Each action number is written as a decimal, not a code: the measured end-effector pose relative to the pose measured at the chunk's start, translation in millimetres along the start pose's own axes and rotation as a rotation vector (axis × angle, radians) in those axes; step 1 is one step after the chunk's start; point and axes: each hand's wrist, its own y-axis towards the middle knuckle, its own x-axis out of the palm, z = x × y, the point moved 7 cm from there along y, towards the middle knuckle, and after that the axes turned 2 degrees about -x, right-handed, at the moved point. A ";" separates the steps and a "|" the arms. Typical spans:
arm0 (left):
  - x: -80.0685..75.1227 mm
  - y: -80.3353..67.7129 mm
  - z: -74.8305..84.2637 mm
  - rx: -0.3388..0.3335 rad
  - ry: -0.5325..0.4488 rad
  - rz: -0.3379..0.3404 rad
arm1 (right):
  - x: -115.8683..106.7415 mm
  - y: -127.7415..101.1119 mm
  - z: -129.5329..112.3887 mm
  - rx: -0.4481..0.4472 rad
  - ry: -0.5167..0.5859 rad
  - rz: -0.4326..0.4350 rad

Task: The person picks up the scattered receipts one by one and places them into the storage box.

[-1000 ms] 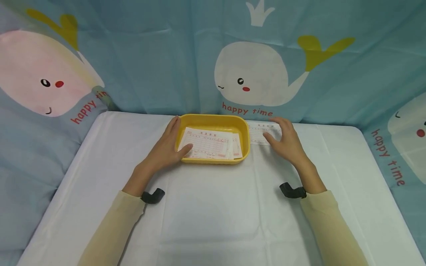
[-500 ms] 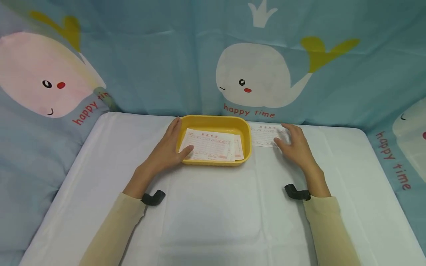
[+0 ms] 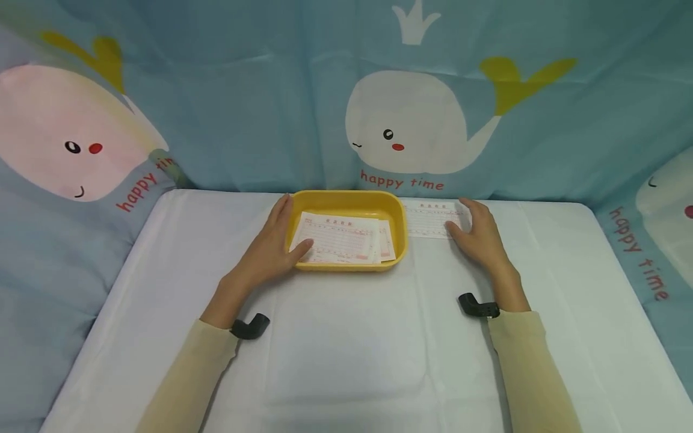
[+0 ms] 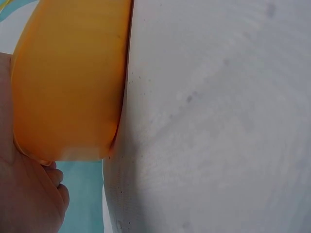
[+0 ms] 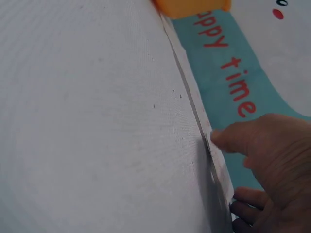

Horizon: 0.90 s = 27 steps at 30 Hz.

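A yellow tray (image 3: 399, 211) sits just above the centre of the head frame on a white tablecloth (image 3: 346, 337), at the far edge of the table. Inside it lies a small stack of forms (image 3: 346, 239) printed in red. The left hand (image 3: 271, 249) grasps the tray's left rim, its thumb curled over the edge onto the forms and its fingers running along the outer wall. Just right of the tray, a single loose form (image 3: 430, 219) lies flat on the cloth. The right hand (image 3: 479, 237) rests on that form's right end with relaxed, nearly straight fingers, thumb beside its near edge. A blue whale-print curtain (image 3: 411, 120) fills the upper frame.
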 end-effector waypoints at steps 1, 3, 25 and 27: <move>-0.8 -0.1 -0.3 -0.001 0.000 0.002 | 0.5 0.5 0.6 0.003 -0.008 0.003; -2.0 0.0 -0.4 -0.002 0.000 0.002 | 0.9 0.9 1.4 0.012 -0.021 0.010; -1.0 1.0 -2.1 -0.009 -0.001 -0.007 | -5.9 -1.5 2.9 0.085 0.012 0.109; 0.1 1.0 -2.6 -0.012 0.003 -0.007 | -6.1 -2.1 3.2 0.092 0.015 0.117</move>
